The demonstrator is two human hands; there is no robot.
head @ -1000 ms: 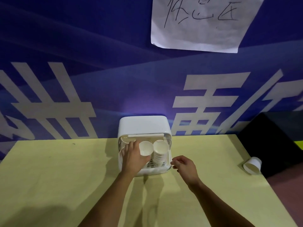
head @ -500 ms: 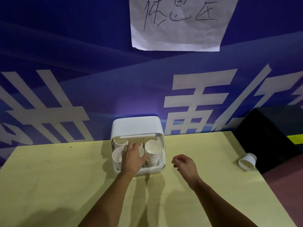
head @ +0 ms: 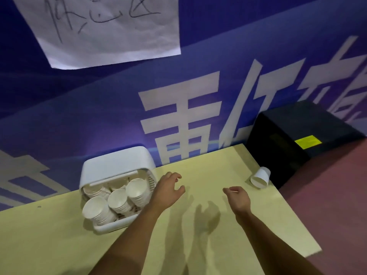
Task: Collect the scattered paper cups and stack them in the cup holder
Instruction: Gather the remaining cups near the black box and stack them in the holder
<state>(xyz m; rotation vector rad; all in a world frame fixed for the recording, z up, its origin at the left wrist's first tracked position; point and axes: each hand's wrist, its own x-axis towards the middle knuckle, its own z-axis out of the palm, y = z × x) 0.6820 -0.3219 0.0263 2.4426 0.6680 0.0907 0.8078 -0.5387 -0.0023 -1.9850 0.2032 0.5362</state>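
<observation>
A white cup holder (head: 111, 167) stands at the back of the yellow table, its front open, with several stacks of white paper cups (head: 117, 201) leaning inside. My left hand (head: 168, 190) hovers just right of the holder, fingers spread and curled, holding nothing. My right hand (head: 237, 197) floats over the table further right, loosely curled and empty. One loose paper cup (head: 260, 177) lies on its side at the table's right edge, mouth toward me, beyond my right hand.
A black box (head: 297, 133) with a yellow label stands beside the table on the right, close behind the loose cup. A blue banner wall with a white paper sheet (head: 107, 30) rises behind the yellow table (head: 59, 235). Reddish floor lies right of the table edge.
My left hand has come out of the cup holder and moved right, empty. The view has swung to the right, so the holder now sits left and the loose cup nearer.
</observation>
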